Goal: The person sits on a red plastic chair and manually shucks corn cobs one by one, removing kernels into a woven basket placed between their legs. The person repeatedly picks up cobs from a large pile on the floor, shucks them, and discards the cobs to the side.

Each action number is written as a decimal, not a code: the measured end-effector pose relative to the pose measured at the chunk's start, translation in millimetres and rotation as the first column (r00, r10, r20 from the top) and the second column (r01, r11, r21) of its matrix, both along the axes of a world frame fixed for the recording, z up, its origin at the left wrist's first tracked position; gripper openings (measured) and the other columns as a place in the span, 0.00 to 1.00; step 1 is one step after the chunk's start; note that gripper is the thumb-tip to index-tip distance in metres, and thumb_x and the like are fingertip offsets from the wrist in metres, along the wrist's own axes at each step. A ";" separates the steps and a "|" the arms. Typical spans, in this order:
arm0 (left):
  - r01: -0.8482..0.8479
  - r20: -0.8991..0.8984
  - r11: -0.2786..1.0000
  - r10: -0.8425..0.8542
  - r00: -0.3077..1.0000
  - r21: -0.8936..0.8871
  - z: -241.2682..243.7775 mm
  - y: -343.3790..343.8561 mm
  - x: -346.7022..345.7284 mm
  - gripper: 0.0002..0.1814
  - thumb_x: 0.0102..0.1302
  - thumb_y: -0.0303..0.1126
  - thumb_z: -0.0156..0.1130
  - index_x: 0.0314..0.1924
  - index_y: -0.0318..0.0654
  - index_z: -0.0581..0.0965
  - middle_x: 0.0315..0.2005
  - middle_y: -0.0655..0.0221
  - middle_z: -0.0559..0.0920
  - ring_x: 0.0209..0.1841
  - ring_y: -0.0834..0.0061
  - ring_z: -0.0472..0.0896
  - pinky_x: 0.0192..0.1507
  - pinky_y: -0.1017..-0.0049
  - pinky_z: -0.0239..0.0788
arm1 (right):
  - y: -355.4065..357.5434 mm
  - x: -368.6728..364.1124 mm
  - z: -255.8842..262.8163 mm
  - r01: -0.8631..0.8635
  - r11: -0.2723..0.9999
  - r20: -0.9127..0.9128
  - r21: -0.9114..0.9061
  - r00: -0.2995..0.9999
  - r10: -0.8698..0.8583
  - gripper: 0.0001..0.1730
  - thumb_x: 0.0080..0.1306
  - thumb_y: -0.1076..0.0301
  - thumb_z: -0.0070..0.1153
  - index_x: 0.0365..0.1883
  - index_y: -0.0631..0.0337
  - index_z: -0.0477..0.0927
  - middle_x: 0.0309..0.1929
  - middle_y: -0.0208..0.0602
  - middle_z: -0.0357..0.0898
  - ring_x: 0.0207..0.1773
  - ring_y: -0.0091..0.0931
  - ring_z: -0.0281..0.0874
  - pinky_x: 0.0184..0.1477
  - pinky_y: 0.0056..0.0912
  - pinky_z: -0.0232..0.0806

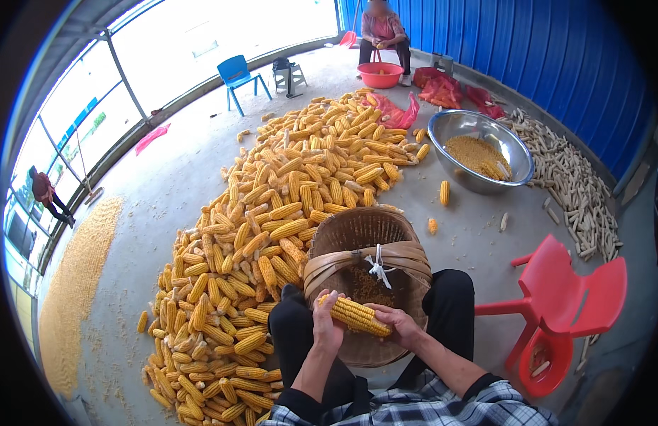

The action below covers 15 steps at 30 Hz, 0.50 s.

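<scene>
An ear of yellow corn [356,316] lies across both my hands, tilted down to the right. My left hand [328,319] grips its left end, and my right hand [398,324] has hold of the right end. Rows of kernels cover the part that shows; my fingers hide the rest. Directly below is a woven bamboo basket [369,229] between my knees, with a strip handle [329,269] arching over it. White cord [379,269] is tied around that handle. Loose kernels [369,285] lie inside the basket.
A large heap of corn ears [286,207] spreads left and ahead. Ahead right stands a steel bowl [480,120] of kernels; stripped cobs [568,181] line the blue wall. A red chair [552,287] is at my right. Another person [383,29] sits behind a red basin [380,76].
</scene>
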<state>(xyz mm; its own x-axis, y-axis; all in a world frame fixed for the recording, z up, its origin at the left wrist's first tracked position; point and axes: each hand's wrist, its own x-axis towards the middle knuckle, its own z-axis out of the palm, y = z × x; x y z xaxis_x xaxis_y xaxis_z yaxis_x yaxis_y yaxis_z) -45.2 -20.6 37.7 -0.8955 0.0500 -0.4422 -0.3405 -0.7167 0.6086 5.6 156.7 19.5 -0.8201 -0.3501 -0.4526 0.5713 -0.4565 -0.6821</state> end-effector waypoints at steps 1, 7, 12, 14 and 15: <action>-0.004 -0.009 1.000 0.004 1.000 -0.024 -3.1 0.2 1.0 0.14 0.68 0.34 0.61 0.49 0.40 0.71 0.42 0.63 0.78 0.45 0.67 0.78 0.53 0.65 0.71 | -1.3 0.4 4.0 -0.002 1.000 0.007 -0.013 1.000 0.002 0.29 0.71 0.53 0.50 0.68 0.52 0.67 0.50 0.28 0.77 0.44 0.21 0.75 0.32 0.26 0.71; 0.052 0.002 0.998 -0.052 0.999 -0.040 -17.5 -3.6 -3.4 0.13 0.68 0.34 0.60 0.48 0.39 0.71 0.39 0.62 0.79 0.45 0.67 0.79 0.52 0.65 0.72 | -9.5 -1.1 16.3 -0.027 1.000 0.017 -0.016 0.999 0.027 0.30 0.72 0.57 0.49 0.70 0.56 0.63 0.54 0.31 0.75 0.46 0.23 0.76 0.37 0.28 0.73; 0.075 0.001 0.997 -0.075 0.997 0.008 -15.2 -5.8 -2.4 0.15 0.68 0.36 0.60 0.49 0.38 0.70 0.40 0.62 0.78 0.46 0.66 0.78 0.53 0.64 0.71 | -6.6 -1.9 1.5 -0.095 0.990 -0.069 -0.105 0.994 0.088 0.30 0.72 0.60 0.47 0.70 0.61 0.61 0.55 0.35 0.74 0.44 0.23 0.77 0.37 0.28 0.74; 0.067 0.005 0.998 -0.067 0.998 0.012 -17.0 -7.0 -1.9 0.15 0.68 0.36 0.60 0.49 0.38 0.70 0.41 0.62 0.78 0.46 0.66 0.78 0.54 0.64 0.71 | -8.5 -1.6 7.2 -0.058 0.992 -0.068 -0.116 0.996 0.050 0.30 0.73 0.61 0.47 0.70 0.62 0.60 0.55 0.36 0.74 0.44 0.23 0.77 0.37 0.28 0.74; 0.066 0.010 0.998 -0.066 0.998 0.005 -16.2 -5.8 -2.7 0.15 0.68 0.36 0.60 0.49 0.38 0.70 0.41 0.62 0.78 0.47 0.65 0.78 0.54 0.64 0.71 | -9.2 -1.6 7.6 -0.050 0.991 -0.062 -0.123 0.997 0.043 0.31 0.72 0.61 0.47 0.71 0.61 0.60 0.52 0.35 0.75 0.42 0.23 0.77 0.35 0.27 0.73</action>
